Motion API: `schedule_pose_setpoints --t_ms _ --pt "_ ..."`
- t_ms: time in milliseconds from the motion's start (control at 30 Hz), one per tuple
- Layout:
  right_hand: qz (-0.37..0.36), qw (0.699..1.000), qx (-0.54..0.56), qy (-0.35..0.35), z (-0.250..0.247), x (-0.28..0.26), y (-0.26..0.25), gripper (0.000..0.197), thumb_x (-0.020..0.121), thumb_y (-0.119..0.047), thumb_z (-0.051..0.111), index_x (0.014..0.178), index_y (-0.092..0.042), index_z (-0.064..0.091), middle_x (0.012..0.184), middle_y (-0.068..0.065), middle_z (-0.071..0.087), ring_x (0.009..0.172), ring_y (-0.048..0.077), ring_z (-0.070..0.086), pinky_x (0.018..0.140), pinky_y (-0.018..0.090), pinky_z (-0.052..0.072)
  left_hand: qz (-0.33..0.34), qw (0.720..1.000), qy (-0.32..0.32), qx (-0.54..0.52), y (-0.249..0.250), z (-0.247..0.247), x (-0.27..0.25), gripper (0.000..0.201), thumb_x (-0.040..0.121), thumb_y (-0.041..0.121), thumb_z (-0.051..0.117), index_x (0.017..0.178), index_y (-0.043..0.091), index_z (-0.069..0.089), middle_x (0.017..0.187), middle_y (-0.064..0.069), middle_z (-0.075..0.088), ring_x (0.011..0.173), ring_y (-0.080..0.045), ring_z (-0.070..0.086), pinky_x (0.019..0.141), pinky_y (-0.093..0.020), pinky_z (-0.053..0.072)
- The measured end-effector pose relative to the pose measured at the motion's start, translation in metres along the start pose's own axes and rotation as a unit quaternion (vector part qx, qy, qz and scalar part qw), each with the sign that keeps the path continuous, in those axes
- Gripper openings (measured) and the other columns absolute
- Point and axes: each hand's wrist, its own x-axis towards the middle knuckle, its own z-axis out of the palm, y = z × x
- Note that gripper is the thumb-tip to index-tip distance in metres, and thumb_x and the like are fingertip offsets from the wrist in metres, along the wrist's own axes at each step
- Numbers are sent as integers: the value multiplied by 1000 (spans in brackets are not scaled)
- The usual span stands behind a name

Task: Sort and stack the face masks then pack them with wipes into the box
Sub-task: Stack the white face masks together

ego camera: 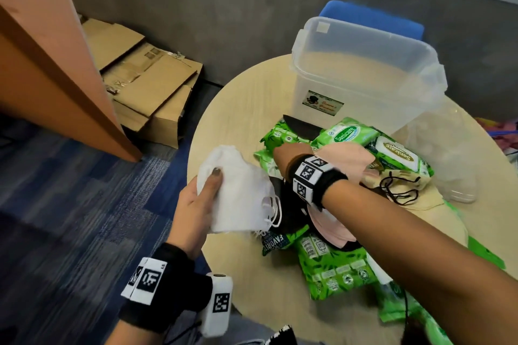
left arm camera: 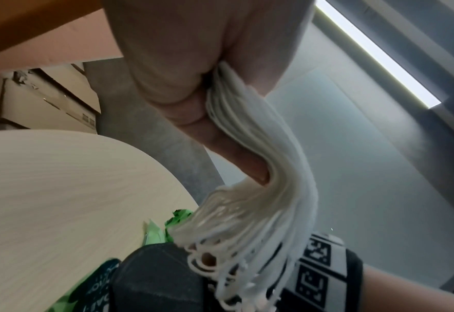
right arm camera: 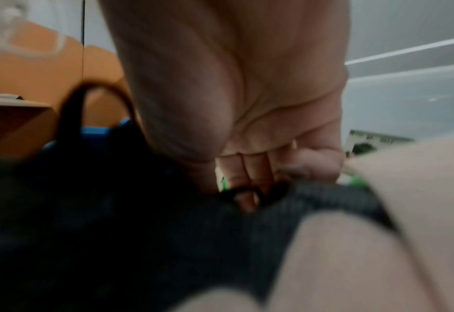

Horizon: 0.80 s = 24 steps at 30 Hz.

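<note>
My left hand (ego camera: 208,190) grips a stack of white face masks (ego camera: 238,193) at the table's left edge, thumb on top. In the left wrist view the stack of white masks (left arm camera: 263,168) is pinched edge-on, ear loops dangling. My right hand (ego camera: 283,161) reaches into the pile of pink masks (ego camera: 347,158), black masks (ego camera: 290,213) and green wipes packs (ego camera: 333,269). In the right wrist view its fingers (right arm camera: 247,183) curl round the edge of a black mask (right arm camera: 167,232). The clear plastic box (ego camera: 364,73) stands open behind the pile.
A beige mask with black loops (ego camera: 403,185) lies right of the pile. More wipes packs (ego camera: 349,131) sit against the box. A clear lid (ego camera: 448,154) lies at the right, a blue lid (ego camera: 372,18) behind the box. The round table (ego camera: 246,109) ends left; cardboard boxes (ego camera: 151,84) are on the floor.
</note>
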Motion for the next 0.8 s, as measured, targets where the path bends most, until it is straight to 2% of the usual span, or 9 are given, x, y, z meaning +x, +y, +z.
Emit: schedule_pose_setpoints --t_ms 100,200,267,333,433,533,600,700,800 --pt "12 999 21 29 6 3 -2 29 90 -1 45 115 -7 59 118 11 62 109 30 61 84 38 48 -3 1000 6 -25 2 -4 2 33 88 43 61 108 18 68 110 -10 72 107 -33 66 90 -55 53" --pt "54 989 109 89 -1 1 11 24 88 -10 51 112 -8 59 115 14 61 106 32 60 83 38 48 -9 999 5 -40 -1 -4 3 39 84 44 59 112 18 67 111 -9 72 108 -32 65 89 -50 54" --pt "74 966 209 134 -9 -3 25 19 85 -15 59 101 -7 64 105 14 65 97 30 60 81 35 49 -1 999 0 -35 -2 -2 4 42 79 47 64 110 18 68 112 -9 72 109 -32 65 89 -51 54" --pt "82 924 328 180 -17 -13 40 12 82 -14 63 91 -8 69 94 9 67 87 24 60 75 29 48 13 1000 -11 -23 -2 5 4 52 69 49 71 110 18 68 112 -9 71 109 -33 64 88 -56 54" --pt "73 816 525 231 -27 -38 61 8 78 -12 69 72 -12 65 68 1 59 64 12 52 64 23 39 28 999 -26 -14 -3 14 8 61 63 45 75 116 16 65 110 -6 72 106 -30 67 82 -50 58" --pt "71 674 692 249 -30 -70 76 17 79 -6 68 68 -16 60 69 2 56 59 13 49 58 24 39 48 999 -23 -13 -3 26 13 56 67 44 71 116 18 65 111 -3 72 106 -28 66 84 -49 56" --pt "65 579 781 224 -28 -91 79 15 83 1 60 77 -13 62 78 7 62 65 19 57 58 30 47 62 998 -28 -10 -2 36 16 47 77 37 67 119 16 63 113 -4 71 108 -26 65 87 -43 55" --pt "25 461 869 175 -24 -123 81 23 86 11 46 96 -2 61 92 15 66 74 23 65 65 35 58 66 996 -54 -20 0 57 15 40 86 26 61 124 14 60 117 -5 69 109 -25 65 90 -39 53" --pt "-6 387 912 135 -15 -142 80 33 85 15 40 109 3 60 101 16 68 79 22 69 68 32 60 70 993 -89 -25 5 78 6 40 87 27 58 125 13 58 119 -7 68 110 -28 64 93 -45 53"
